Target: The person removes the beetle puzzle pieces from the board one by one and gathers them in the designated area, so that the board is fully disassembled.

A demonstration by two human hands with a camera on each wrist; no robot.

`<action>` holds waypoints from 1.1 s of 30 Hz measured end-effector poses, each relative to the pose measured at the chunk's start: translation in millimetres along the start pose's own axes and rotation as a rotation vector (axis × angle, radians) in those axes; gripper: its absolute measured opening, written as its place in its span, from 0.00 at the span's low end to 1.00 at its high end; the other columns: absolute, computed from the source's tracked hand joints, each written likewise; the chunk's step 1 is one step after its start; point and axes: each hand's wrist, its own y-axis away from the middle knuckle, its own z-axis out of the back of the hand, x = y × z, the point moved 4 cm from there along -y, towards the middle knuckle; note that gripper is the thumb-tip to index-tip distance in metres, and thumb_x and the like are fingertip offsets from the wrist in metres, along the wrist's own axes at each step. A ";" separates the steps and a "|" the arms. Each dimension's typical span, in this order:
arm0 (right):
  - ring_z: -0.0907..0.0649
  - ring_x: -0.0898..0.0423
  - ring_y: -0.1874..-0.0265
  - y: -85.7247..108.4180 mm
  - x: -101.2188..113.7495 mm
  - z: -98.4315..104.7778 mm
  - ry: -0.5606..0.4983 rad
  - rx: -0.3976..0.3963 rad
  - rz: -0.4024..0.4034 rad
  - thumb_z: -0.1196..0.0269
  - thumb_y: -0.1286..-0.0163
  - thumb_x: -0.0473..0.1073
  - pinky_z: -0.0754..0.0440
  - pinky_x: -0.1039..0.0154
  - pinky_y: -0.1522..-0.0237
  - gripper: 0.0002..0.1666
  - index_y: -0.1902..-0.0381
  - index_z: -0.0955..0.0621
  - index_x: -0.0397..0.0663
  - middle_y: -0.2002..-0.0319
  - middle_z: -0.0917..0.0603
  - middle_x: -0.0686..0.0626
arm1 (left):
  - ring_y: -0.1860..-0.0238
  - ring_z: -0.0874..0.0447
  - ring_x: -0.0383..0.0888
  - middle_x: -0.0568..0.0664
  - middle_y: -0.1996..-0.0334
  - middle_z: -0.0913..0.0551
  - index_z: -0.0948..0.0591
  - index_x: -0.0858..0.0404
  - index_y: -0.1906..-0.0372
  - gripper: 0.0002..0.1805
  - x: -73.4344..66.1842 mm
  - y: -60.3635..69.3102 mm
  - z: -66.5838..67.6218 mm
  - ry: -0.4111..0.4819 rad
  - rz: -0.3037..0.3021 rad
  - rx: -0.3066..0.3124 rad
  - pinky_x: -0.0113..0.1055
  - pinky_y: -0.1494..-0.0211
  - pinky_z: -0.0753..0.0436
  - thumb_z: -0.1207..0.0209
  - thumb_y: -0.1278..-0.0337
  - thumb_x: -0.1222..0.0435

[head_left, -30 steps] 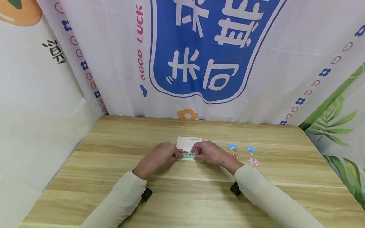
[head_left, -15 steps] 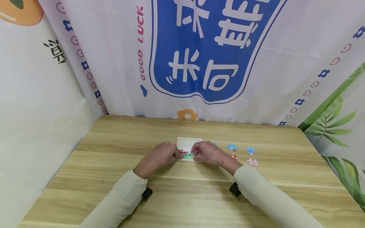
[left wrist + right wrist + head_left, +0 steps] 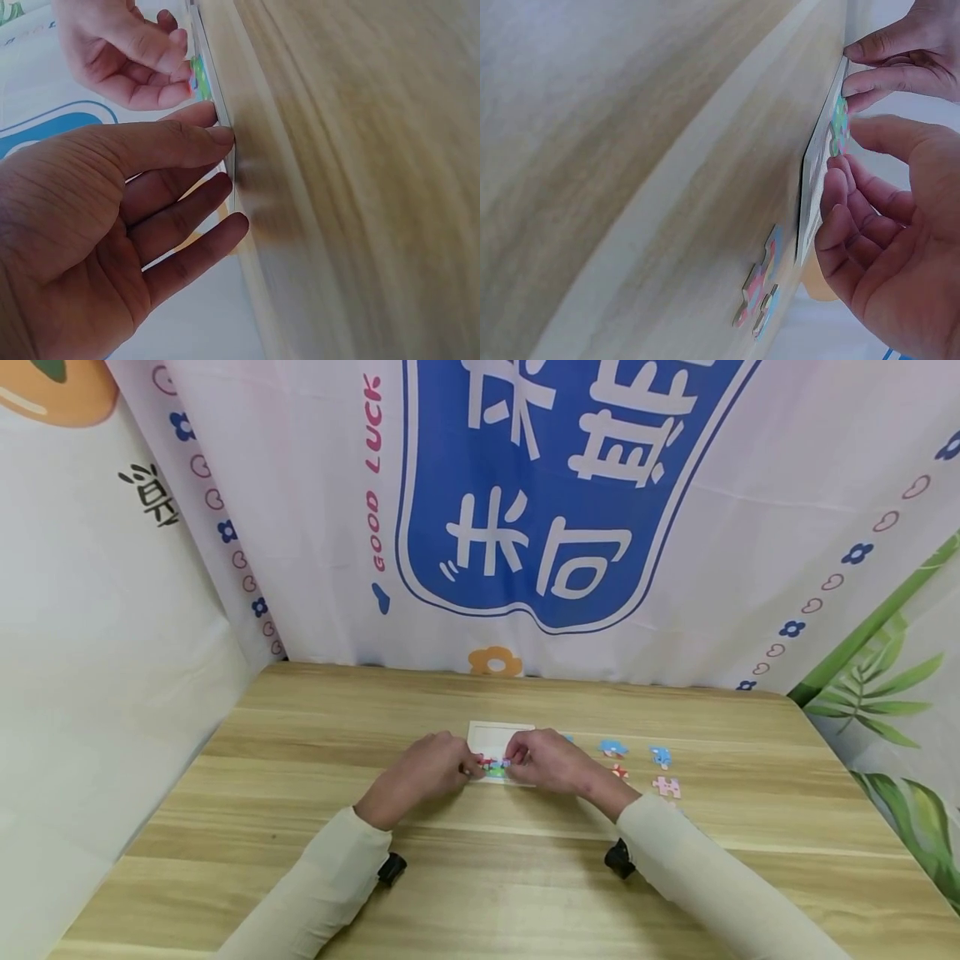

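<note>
A small white puzzle tray (image 3: 501,732) lies on the wooden table, colourful pieces (image 3: 492,768) along its near side. At its left edge is my left hand (image 3: 431,768); in the left wrist view, thumb and forefinger grip the tray rim (image 3: 229,166) while the other fingers extend loosely. My right hand (image 3: 551,762) is over the tray's right part. Seen from the right wrist, its thumb and forefinger pinch a green-and-blue puzzle piece (image 3: 838,129) at the tray, the remaining fingers curled. The hands partly cover the tray in the head view.
Loose puzzle pieces lie right of the tray: a blue one (image 3: 613,747), another blue one (image 3: 661,757), a pink one (image 3: 666,786) and one with a red star (image 3: 619,772). A printed curtain (image 3: 322,610) hangs behind the table (image 3: 480,877).
Both hands stay at the tray with hardly any movement; the right fingers shift only slightly over the pieces. The whole head view drifts a little.
</note>
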 end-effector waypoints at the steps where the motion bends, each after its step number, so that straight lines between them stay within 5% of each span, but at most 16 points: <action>1: 0.19 0.61 0.67 0.1 0.0 0.0 0.009 -0.009 -0.004 0.31 0.30 0.38 0.20 0.62 0.60 0.02 0.61 0.16 0.48 0.67 0.16 0.57 | 0.74 0.31 0.35 0.48 0.52 0.11 0.07 0.55 0.58 0.12 -0.1 -0.1 -0.2 0.005 0.005 0.002 0.31 0.71 0.34 0.32 0.39 0.73; 19: 0.20 0.61 0.69 10.2 -0.3 14.4 -0.010 -0.116 -0.046 0.34 0.28 0.40 0.21 0.61 0.64 0.07 0.69 0.15 0.53 0.70 0.16 0.59 | 0.80 0.43 0.35 0.50 0.52 0.11 0.07 0.54 0.57 0.12 -0.4 0.5 -1.7 0.017 0.007 -0.007 0.30 0.75 0.40 0.30 0.41 0.73; 27: 0.21 0.59 0.75 43.5 -20.4 34.8 -0.092 -0.056 -0.052 0.36 0.27 0.39 0.22 0.61 0.70 0.06 0.66 0.15 0.50 0.71 0.16 0.55 | 0.68 0.18 0.37 0.47 0.60 0.09 0.07 0.53 0.58 0.09 -1.4 1.4 -1.3 0.006 -0.006 -0.035 0.31 0.70 0.26 0.28 0.41 0.69; 33: 0.22 0.57 0.72 76.3 -43.2 51.7 -0.093 -0.011 -0.062 0.36 0.26 0.39 0.24 0.63 0.69 0.06 0.66 0.15 0.49 0.70 0.17 0.55 | 0.70 0.22 0.36 0.48 0.59 0.09 0.07 0.53 0.58 0.10 -0.1 1.5 -0.3 0.011 0.021 -0.033 0.31 0.71 0.29 0.27 0.42 0.69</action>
